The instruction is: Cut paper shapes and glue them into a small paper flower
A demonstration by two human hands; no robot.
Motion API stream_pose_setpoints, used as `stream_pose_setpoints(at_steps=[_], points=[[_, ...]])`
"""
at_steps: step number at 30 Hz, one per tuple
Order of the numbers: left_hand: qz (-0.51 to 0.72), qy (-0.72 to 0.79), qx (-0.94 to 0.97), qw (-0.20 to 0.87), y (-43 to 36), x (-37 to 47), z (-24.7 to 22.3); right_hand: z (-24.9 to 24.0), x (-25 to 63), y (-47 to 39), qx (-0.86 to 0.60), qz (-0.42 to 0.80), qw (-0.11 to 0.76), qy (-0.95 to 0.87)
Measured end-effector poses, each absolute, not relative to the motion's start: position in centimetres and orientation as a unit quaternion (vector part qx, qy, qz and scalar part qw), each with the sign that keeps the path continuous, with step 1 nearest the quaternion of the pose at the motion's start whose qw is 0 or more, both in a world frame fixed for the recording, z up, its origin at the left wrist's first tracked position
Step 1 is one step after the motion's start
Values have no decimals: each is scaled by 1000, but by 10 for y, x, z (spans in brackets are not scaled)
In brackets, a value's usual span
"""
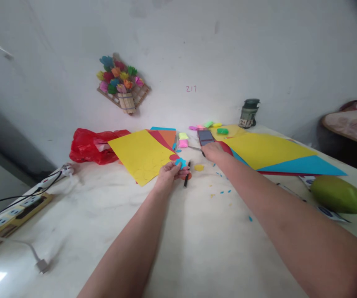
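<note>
The left hand (169,173) pinches a small blue paper piece (180,163) between its fingers, just above the white surface (178,248) and beside a black pen (187,173). The right hand (213,151) reaches farther out, closed around scissors (194,148) near a phone (205,137). Yellow paper (139,155) lies just left of the hands.

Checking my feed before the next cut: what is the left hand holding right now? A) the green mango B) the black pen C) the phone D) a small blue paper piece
D: the left hand pinches a small blue paper piece in its fingers, while the black pen lies on the table beside it.
</note>
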State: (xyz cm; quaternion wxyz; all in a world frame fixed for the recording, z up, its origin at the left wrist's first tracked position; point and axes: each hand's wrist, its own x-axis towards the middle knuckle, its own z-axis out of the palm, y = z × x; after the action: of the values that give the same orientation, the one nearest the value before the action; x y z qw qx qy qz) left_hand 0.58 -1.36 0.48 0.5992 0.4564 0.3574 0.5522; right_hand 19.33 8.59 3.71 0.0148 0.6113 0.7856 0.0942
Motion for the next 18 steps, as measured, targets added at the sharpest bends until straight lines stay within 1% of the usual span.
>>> stream_pose_setpoints(at_steps=[3,5,7,8,9,11,13,16,18], points=[[540,353,463,607,-14,5,5,39,194,76,638,76,-30,765],[529,349,474,612,-16,4,5,39,194,65,658,49,-94,745],[514,345,487,617,-18,4,6,36,193,50,655,13,-184,733],[506,343,492,621,-19,4,6,34,191,42,645,-18,-230,728],[498,340,495,625,-20,4,7,32,190,34,632,-75,-272,722],[486,333,502,634,-22,4,7,28,185,21,592,-232,-348,689],[474,326,510,640,-23,5,6,27,181,11,544,-340,-417,645],[455,328,523,642,-23,4,7,31,177,2,477,-409,-481,611],[447,337,529,638,-24,4,8,35,176,-1,451,-436,-500,597]])
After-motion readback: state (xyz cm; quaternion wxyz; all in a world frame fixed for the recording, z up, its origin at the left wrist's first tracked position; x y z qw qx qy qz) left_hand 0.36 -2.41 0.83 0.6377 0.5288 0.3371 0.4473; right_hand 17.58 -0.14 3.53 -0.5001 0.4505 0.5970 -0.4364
